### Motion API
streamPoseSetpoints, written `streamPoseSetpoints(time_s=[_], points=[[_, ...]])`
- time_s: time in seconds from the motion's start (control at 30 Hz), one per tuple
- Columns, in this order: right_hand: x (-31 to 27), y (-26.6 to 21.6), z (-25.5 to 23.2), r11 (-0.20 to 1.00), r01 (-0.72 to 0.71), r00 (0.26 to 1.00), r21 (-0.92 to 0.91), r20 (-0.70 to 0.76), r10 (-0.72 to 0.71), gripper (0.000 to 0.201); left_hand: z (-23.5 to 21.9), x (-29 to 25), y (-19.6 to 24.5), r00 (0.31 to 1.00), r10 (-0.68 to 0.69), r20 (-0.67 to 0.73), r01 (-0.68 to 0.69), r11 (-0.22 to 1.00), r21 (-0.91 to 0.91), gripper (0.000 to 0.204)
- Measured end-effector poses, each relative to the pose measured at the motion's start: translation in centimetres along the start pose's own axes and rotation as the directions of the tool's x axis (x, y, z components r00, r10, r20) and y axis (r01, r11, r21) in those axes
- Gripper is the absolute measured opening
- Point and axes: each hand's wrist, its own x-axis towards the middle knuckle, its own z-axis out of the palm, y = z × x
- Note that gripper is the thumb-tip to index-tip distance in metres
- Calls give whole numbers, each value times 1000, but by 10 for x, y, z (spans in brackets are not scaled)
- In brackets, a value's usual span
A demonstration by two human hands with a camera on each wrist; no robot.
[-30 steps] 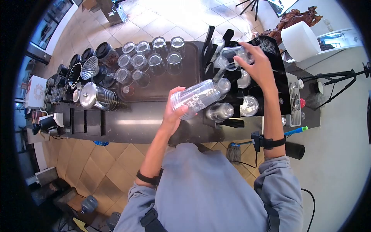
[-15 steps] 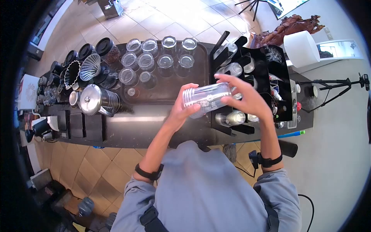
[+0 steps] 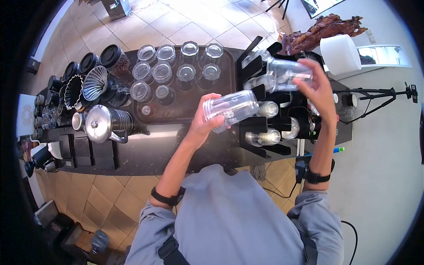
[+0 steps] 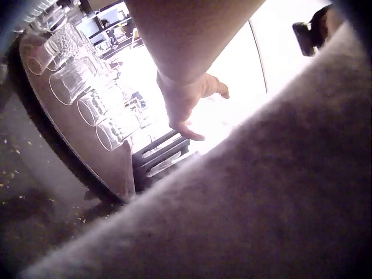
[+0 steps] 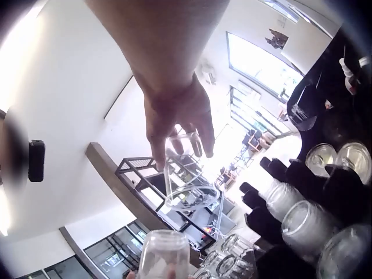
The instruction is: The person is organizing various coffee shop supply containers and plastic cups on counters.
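Note:
In the head view my left hand (image 3: pixel 201 121) grips a clear tumbler (image 3: pixel 236 108) near its ridged rim, tilted with its base toward the right. White print shows on its side. My right hand (image 3: pixel 321 90) holds another clear tumbler (image 3: pixel 282 73) by its base end, over the black cup rack (image 3: pixel 251 46). Several clear cups (image 3: pixel 268 108) lie in the rack's slots. In the right wrist view the right hand's fingers (image 5: pixel 156 152) curl round the tumbler's base, its mouth facing down. The left wrist view shows the left hand (image 4: pixel 186 104) against bright glare that hides its tumbler.
A brown tray (image 3: pixel 194 106) with several upturned glasses (image 3: pixel 186 73) sits on the dark counter (image 3: pixel 176 154). To its left stand a steel-lidded pot (image 3: pixel 106 123), a ribbed glass dripper (image 3: pixel 95 84) and dark-lidded jars (image 3: pixel 112 55). A tripod arm (image 3: pixel 380 92) reaches in from the right.
The right hand held a tumbler at the rack, came left to the base of the left hand's tumbler, then swung back right over the rack with a tumbler. The left hand kept its grip.

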Motion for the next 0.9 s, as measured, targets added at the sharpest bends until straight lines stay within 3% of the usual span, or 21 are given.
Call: streamPoseSetpoints(time_s=[0.07,0.1,0.17,0.33,0.4,0.43,0.57,0.6,0.67,0.73,0.8,0.83,0.9], points=[[32,17,-10,975,-17,995,-221,-95,-5,55,-4,-3,3,1000,8,-15,-8,1000,-3,82],[47,28,-11,975,-16,996,-221,-94,-5,55,-5,-5,4,999,15,-31,-16,1000,-6,81],[76,52,-7,822,147,964,-551,-107,-244,59,-7,-8,6,999,12,-46,-11,1000,4,81],[115,81,10,797,113,988,-594,-19,-154,66,-14,-18,7,997,10,-80,-8,1000,22,81],[125,88,17,719,122,988,-684,19,-150,69,-15,-21,7,995,13,-99,-12,1000,16,81],[130,89,19,720,89,996,-688,52,-73,75,-16,-22,7,995,14,-100,-13,1000,19,81],[134,102,32,617,91,995,-782,42,-93,83,-14,-25,5,994,19,-109,-17,1000,20,82],[130,100,33,619,90,995,-780,41,-93,83,-13,-25,5,994,19,-107,-16,1000,26,82],[113,86,35,616,181,965,-766,18,-261,76,-11,-25,5,995,17,-99,-14,999,29,83],[77,47,42,782,204,972,-589,26,-234,68,-5,-24,3,996,7,-88,-4,1000,29,84],[36,13,47,944,208,966,-257,204,-158,56,4,-22,5,998,-21,-63,23,999,36,88],[13,0,50,979,141,943,-147,322,-88,55,8,-20,5,998,-32,-54,34,999,38,88],[-26,-20,53,997,43,873,-60,488,-8,56,17,-17,2,998,-62,-7,62,996,61,90]])
